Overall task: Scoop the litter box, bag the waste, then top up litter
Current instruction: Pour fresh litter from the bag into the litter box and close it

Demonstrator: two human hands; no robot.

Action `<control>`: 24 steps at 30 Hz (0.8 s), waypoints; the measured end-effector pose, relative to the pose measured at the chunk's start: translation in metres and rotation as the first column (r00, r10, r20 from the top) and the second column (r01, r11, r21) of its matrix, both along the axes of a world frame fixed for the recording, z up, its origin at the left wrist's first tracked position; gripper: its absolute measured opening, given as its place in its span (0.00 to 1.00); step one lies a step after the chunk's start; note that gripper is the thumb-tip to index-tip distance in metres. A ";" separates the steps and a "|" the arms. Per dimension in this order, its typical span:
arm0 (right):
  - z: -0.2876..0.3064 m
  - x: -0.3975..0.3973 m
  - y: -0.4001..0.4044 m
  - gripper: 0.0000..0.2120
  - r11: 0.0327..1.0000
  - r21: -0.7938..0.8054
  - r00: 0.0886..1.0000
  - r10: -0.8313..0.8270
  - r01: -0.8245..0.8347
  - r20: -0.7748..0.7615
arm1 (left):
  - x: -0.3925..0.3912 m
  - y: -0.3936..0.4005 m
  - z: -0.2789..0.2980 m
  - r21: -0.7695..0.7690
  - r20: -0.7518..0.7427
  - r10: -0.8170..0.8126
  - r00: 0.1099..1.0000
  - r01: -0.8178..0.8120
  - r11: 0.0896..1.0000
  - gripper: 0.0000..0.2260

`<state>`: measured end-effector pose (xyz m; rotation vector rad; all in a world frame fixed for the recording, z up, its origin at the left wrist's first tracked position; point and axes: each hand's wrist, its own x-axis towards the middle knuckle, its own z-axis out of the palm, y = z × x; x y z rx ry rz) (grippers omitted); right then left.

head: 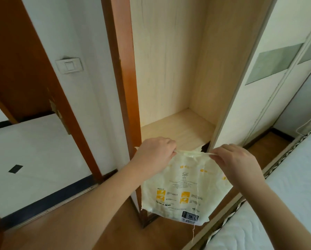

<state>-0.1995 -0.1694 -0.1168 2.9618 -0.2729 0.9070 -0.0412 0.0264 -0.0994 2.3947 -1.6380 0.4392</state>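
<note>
A pale yellow litter bag with orange squares and a barcode hangs in front of me, above the wooden floor. My left hand grips the bag's top left corner. My right hand pinches the top right corner, so the top edge is stretched between both hands. A loose thread dangles from the bag's lower right. No litter box or scoop is in view.
An open light-wood wardrobe compartment stands straight ahead, its shelf bare. A sliding wardrobe door is to the right. A white mattress fills the lower right. A brown door frame and a white tiled floor lie left.
</note>
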 end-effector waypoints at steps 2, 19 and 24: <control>-0.003 0.015 -0.003 0.03 1.000 0.008 0.999 -0.029 0.030 -0.041 | 0.021 -0.006 -0.010 -0.041 0.056 -0.078 0.995 0.081 0.996 0.06; 0.001 0.081 -0.058 0.04 0.965 0.037 0.964 -0.259 0.261 -0.059 | 0.117 -0.109 -0.017 0.028 0.216 -0.147 0.965 0.144 0.989 0.15; -0.005 0.104 -0.096 0.02 0.963 -0.009 0.963 -0.270 0.270 -0.026 | 0.134 -0.157 -0.021 -0.018 0.222 -0.106 0.969 0.113 0.993 0.15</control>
